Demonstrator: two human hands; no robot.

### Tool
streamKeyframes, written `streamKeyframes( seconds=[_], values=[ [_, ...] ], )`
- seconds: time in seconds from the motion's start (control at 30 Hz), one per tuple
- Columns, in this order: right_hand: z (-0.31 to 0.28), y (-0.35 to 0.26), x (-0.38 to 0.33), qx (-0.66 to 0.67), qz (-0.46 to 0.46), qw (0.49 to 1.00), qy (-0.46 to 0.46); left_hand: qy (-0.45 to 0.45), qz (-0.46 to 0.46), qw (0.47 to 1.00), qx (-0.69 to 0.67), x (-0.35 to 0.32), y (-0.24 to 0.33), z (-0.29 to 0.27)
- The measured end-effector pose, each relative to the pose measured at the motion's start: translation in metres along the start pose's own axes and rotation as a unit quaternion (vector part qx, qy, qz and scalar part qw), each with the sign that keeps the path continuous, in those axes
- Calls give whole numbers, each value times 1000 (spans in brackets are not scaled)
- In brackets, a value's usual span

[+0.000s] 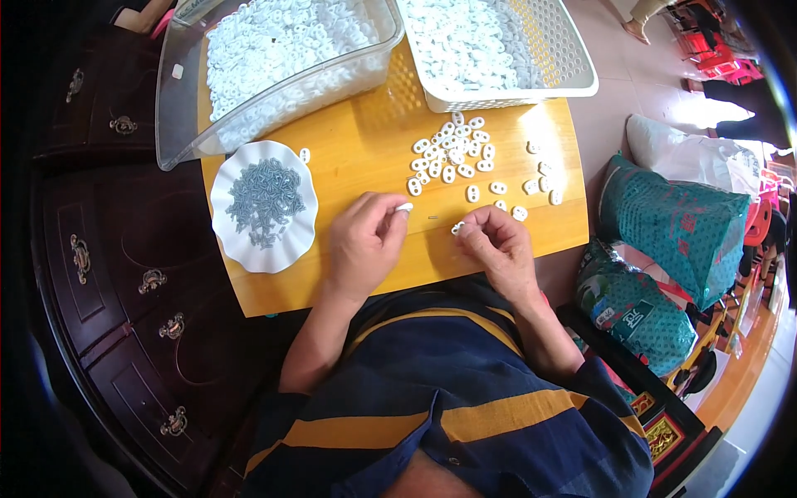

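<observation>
Bright glare falls across the far right of a yellow wooden bench [357, 158], with a dark cabinet [124, 228] to its left and a teal bag [672, 220] to its right. From where I stand, the hands are apart: the left hand [363, 238] pinches a small white tab [405, 207], the right hand [504, 246] a white piece with holes [457, 228]. One thin pin [432, 217] lies on the wood between them. I'd say a light hold by the rims, holes kept uncovered, serves best. Both hands are close to the near edge, where a dropped part could slip off. A wavy dish [294, 242] hems in the left; loose white pieces [448, 153] bound the far side. Most moving room seems to lie between those two.
</observation>
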State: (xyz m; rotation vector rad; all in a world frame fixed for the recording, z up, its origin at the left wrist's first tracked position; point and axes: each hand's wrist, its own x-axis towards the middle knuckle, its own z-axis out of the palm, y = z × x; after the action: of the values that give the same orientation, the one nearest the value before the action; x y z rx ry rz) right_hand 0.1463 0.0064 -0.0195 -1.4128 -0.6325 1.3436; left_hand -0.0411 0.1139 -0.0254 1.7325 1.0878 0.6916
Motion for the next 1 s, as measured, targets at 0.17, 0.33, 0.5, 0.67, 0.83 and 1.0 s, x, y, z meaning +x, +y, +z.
streamKeyframes(
  seconds=[0.17, 0.33, 0.5, 0.67, 0.83, 1.0],
  values=[
    [-4, 0, -2, 11, 0, 1000, 19, 61, 137, 962, 227, 3, 8, 8],
    [-5, -6, -5, 33, 9, 999, 26, 24, 180, 959, 218, -4, 12, 14],
    [-10, 1, -4, 22, -14, 1000, 15, -12, 192, 957, 219, -1, 7, 20],
    [-8, 4, -3, 16, -32, 999, 14, -30, 226, 938, 260, 2, 0, 23],
    [-13, 10, -1, -104, -52, 993, -10, -73, 220, 947, 221, 2, 16, 17],
    [4, 9, 1, 36, -35, 998, -46, -96, 202, 965, 139, -2, 31, 14]
  ],
)
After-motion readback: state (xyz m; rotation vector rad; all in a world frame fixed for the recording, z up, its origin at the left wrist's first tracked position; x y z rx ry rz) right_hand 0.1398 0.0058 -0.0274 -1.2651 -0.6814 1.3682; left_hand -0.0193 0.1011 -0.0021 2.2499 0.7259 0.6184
